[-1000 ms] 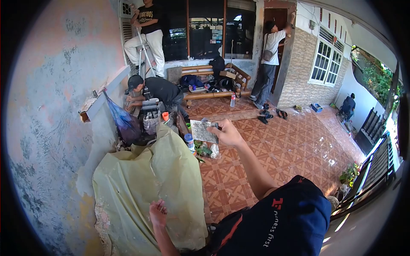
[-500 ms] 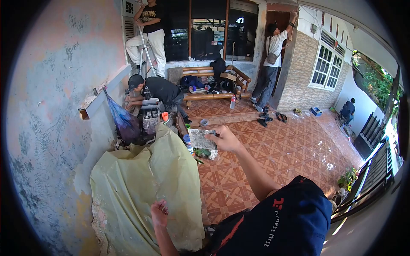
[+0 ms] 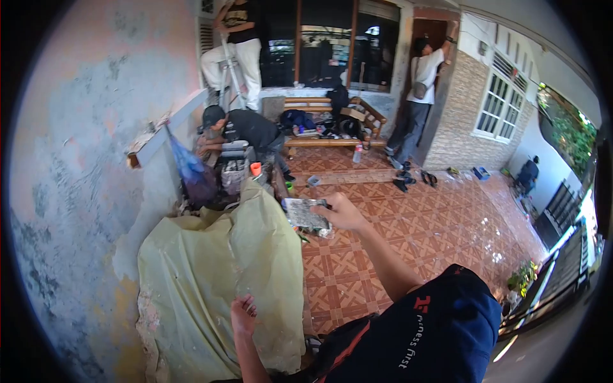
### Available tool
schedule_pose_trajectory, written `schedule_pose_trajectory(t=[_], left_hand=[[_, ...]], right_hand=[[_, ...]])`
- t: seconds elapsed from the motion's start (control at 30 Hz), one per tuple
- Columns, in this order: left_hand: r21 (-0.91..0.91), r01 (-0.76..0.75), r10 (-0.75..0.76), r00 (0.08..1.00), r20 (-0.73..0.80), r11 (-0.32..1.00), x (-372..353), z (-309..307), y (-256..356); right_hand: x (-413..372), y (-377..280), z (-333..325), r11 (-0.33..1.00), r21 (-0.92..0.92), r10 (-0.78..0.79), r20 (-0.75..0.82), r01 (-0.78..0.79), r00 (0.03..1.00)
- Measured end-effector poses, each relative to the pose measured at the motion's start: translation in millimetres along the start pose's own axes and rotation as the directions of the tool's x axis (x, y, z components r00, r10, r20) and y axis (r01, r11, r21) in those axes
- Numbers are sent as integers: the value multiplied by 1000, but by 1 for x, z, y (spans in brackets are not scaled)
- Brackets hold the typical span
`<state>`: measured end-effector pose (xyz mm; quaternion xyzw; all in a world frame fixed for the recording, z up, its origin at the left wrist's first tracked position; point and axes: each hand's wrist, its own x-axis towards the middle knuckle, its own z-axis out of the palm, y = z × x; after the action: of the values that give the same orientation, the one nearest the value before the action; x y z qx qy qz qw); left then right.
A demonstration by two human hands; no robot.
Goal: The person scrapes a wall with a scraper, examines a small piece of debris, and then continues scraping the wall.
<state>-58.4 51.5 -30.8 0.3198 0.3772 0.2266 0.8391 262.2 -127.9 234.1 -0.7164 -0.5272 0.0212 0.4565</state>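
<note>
My right hand (image 3: 345, 212) grips a flat rectangular scraper (image 3: 306, 212), grey and mottled with residue, by its dark right-hand edge. The scraper is held out above the tiled floor, past the far right corner of a yellow-green sheet (image 3: 211, 268). My left hand (image 3: 243, 314) is low in the view over the sheet, fingers loosely curled with nothing in them. The sheet is draped in folds along the wall.
A patchy, scraped wall (image 3: 83, 159) rises at left, with a blue-purple bag (image 3: 190, 169) hanging from a ledge. Beyond the sheet a person (image 3: 246, 134) crouches; another stands on a ladder (image 3: 231, 80). A third is at the doorway. A bamboo bench (image 3: 319, 143) holds clutter; sandals (image 3: 429, 178) lie nearby.
The view has shifted slightly, so the surroundings sit further right. The scraper in my right hand has tilted flatter. My left hand stays low over the sheet.
</note>
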Motion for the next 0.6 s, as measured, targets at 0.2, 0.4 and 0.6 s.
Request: schedule_pose_trajectory(t=[0.2,0.4,0.6], left_hand=[[-32,-30,29,999,-35,999,-6,2,5],[38,-118,118,993,7,992,-13,2,13],[160,-300,300,954,25,940,-29,-1,21]], right_hand=[[-6,23,51,1000,-1,4,145,-4,989],[-23,9,117,998,36,27,435,-48,900],[-30,-13,169,988,149,-70,586,-23,807]])
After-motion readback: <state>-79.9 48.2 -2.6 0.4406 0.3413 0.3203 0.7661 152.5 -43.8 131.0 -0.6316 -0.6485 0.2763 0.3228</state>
